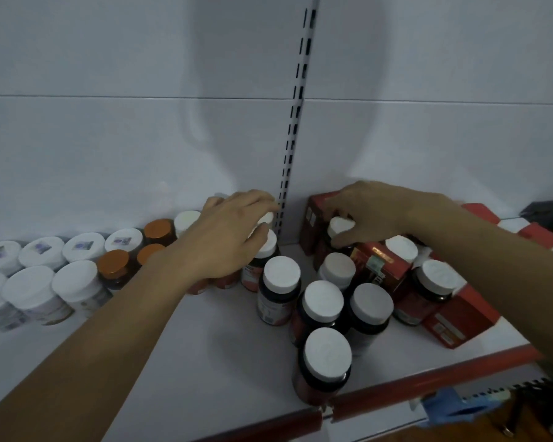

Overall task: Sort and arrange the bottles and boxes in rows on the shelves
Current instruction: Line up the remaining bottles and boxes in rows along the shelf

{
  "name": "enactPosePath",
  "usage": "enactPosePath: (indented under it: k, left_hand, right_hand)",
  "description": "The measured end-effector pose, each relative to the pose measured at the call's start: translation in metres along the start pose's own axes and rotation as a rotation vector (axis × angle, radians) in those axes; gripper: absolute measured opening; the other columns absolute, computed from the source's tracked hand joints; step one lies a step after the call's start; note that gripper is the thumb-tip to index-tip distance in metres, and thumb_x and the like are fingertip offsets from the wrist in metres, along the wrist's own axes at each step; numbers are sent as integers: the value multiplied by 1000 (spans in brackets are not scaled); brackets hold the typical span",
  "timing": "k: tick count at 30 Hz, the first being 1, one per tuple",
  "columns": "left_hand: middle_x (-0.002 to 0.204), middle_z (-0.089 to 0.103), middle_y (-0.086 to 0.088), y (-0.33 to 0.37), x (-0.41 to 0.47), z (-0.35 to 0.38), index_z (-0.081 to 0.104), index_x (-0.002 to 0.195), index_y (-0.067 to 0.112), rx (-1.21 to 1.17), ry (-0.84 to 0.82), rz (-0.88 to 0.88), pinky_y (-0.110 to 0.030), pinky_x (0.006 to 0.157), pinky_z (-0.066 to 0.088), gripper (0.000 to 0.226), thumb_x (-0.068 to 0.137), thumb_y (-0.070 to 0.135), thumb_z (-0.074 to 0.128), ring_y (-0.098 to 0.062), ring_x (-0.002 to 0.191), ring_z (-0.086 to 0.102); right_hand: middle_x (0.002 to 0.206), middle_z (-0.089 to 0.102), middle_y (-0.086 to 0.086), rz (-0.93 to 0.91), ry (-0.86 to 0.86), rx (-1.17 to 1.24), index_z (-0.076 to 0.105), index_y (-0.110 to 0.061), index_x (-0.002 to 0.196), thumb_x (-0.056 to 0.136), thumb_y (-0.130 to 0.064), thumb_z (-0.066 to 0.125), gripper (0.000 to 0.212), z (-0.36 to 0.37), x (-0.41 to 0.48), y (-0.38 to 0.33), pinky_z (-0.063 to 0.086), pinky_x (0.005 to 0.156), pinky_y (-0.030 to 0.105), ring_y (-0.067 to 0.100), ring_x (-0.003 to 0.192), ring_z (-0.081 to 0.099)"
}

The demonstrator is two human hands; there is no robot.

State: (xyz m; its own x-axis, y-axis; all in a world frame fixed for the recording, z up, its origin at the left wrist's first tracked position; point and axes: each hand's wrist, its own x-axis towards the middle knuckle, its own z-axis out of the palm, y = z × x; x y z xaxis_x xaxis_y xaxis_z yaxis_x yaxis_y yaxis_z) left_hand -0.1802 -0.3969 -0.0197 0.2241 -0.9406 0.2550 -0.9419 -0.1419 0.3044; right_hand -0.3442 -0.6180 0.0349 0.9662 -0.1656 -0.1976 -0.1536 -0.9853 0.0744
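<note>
On the white shelf (224, 330), the right hand (367, 215) curls its fingers (331, 207) round the white cap of a dark brown bottle (339, 228) beside red cardboard boxes (310, 224). The left hand (233, 231) lies over another white-capped bottle (265, 250) near the slotted white upright (288, 173); whether it grips, I cannot tell.

Person's body in shot: 2 bare forearms w/ bare hands.
L hand (233, 231): seen from the back, knuckles + faint tendon ridges show, fingers slim, thumb edge visible; nails too blurred to tell. L forearm (109, 330): bare skin right to bottom-left corner of frame, long, slim, looks wider toward cam (wide-angle lens), smooth surface. R hand (367, 215): back + knuckle line visible, fingertips mostly hidden, edges soft w/ blur. R forearm (492, 260): bare to right frame edge, same slim build, underside in shadow. Light is dim, so fine detail (hair, marks) can't be made out.
</note>
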Motion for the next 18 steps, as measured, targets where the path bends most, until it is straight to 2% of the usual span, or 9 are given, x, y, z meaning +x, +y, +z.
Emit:
enactPosePath:
  k: [2,4,6,9,13,18]
  left_hand:
    - [146,49,14,2,5,3,53,140,27,20,-73,-16,-36,103,27,52,96,39,28,-8,133,43]
    - [143,50,14,1,6,6,56,137,27,61,-115,-38,-40,103,29,49,97,38,28,-8,132,43]
    - [142,48,14,-2,4,8,58,135,28,95,-128,-65,-42,102,31,43,101,35,32,-9,130,43]
    - [138,47,16,-4,1,9,58,133,29,120,-107,-113,-44,99,35,48,97,39,28,-10,124,47]
    - [139,47,16,-3,-3,10,57,134,30,92,-91,-141,-44,95,39,50,94,40,29,-10,124,47]
    - [142,47,15,0,-3,9,58,135,29,49,-85,-168,-48,96,44,49,93,37,33,-11,127,46]
  right_hand:
    - [84,53,-12,11,-4,-43,59,-30,106,79,-48,76,37,5,1,0,49,72,34,18,85,56]
    - [98,57,-7,26,-22,-90,60,-31,119,80,-39,77,43,5,1,1,52,78,37,21,96,59]
    - [108,58,-4,22,-26,-176,61,-33,122,83,-35,74,41,6,0,4,53,80,37,21,101,60]
    - [105,61,-5,2,-22,-221,65,-29,116,82,-37,71,35,7,-1,7,55,80,39,18,97,59]
    - [95,51,-7,-57,9,-58,66,-26,105,73,-46,77,40,-6,1,0,50,75,34,14,85,51]
    - [86,62,-4,-106,46,0,66,-23,97,69,-43,77,37,-10,23,-18,54,70,38,18,77,57]
